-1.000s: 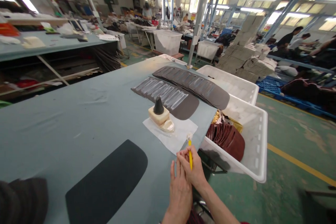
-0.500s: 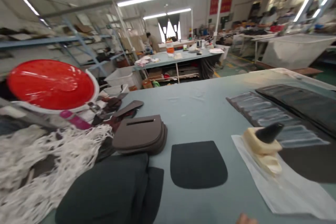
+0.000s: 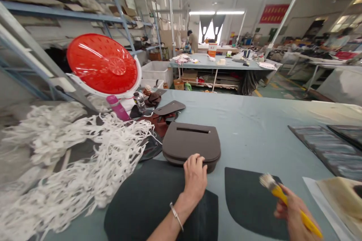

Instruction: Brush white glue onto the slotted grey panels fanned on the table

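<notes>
My left hand (image 3: pixel 195 175) reaches over the dark sheets (image 3: pixel 147 199), its fingertips at the front edge of a stack of brown slotted panels (image 3: pixel 192 139). Its fingers are bent; whether they grip the top panel is hard to tell. A bracelet is on that wrist. My right hand (image 3: pixel 295 211) is closed around a yellow-handled brush (image 3: pixel 279 194), bristles pointing up and left. Beneath the brush a single dark rounded panel (image 3: pixel 249 199) lies flat on the blue-green table (image 3: pixel 246 116).
White tangled strips (image 3: pixel 113 150) cover the left side, near a purple bottle (image 3: pixel 118 108) and a red basin (image 3: pixel 104 64). At right are a cream container (image 3: pixel 339 196) on white sheet and ribbed dark pieces (image 3: pixel 330 150). People stand far back.
The view has turned left. My left hand has come into view at the brown stack, and my right hand, barely visible before, now shows holding the brush over the dark panel.
</notes>
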Demonstrator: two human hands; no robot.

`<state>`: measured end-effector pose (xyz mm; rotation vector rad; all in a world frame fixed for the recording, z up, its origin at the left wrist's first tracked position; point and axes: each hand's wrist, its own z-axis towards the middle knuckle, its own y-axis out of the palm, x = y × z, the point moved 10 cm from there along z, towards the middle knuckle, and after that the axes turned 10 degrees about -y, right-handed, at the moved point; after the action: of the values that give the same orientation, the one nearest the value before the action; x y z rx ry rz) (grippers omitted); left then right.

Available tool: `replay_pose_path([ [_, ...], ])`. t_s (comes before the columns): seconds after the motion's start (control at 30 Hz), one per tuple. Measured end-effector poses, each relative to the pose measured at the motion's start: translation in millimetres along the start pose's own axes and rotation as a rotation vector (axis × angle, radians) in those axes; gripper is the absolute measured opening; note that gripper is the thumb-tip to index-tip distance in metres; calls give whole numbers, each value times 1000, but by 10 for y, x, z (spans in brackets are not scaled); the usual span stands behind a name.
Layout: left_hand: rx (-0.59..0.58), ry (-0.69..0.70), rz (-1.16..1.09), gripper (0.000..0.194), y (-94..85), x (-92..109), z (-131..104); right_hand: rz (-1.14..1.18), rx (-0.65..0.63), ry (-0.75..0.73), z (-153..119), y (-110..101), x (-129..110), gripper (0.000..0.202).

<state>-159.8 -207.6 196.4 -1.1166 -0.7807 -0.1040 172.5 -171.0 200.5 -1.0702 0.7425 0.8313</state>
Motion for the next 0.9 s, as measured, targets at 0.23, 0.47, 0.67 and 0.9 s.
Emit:
replay_pose_path([
  [0.23,65,-105,345,41,-80,-770,281,425,-469,-79,225,2500,-1549,35],
  [0.47,114,-120,363,46,-4,-889,272,351,-768,-292,96,4033,-1957,18],
  [0.67,97,-133,332,47,69,-947,343,230,-471,-321,744,4514,-1925,25],
  [0.9,86,-122,358,40,45,-903,382,78,-354,-259,1229,4220,-1504,25],
])
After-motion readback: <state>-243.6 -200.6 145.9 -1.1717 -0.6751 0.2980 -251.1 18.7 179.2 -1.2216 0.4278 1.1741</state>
